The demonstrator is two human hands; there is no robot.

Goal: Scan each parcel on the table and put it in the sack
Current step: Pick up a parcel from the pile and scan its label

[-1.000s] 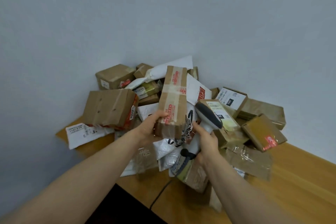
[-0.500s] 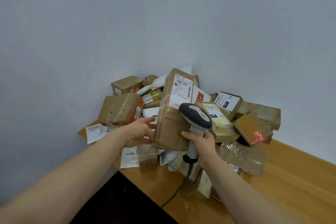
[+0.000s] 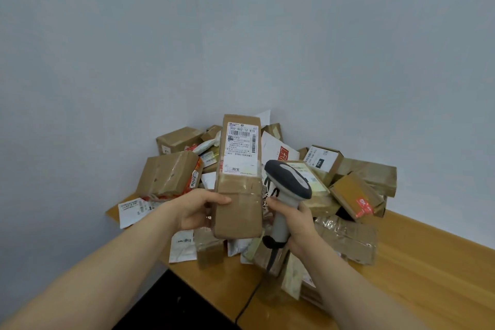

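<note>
Parcel (image 3: pixel 238 177) stands upright between your hands, raised clear of the pile (image 3: pixel 356 190) on the bench (image 3: pixel 428 276). Its long axis runs up and down, and its label (image 3: pixel 241 147) faces you on the upper half. Your left hand (image 3: pixel 199 209) grips its lower left edge, thumb laid across the front. Your right hand (image 3: pixel 297 225) is wrapped round the handle of the scanner (image 3: pixel 289 182), just beside the parcel's right edge. The two hands are apart, one on each side of the box.

What matters next is where the label lies from the scanner: above and to the left of its head, which sits level with the taped lower half. You will likely need to raise or tilt the scanner, or lower the parcel, to bring the barcode under the beam. Whether the scan window already points at the label cannot be told from here. The sack is not in view.
</note>
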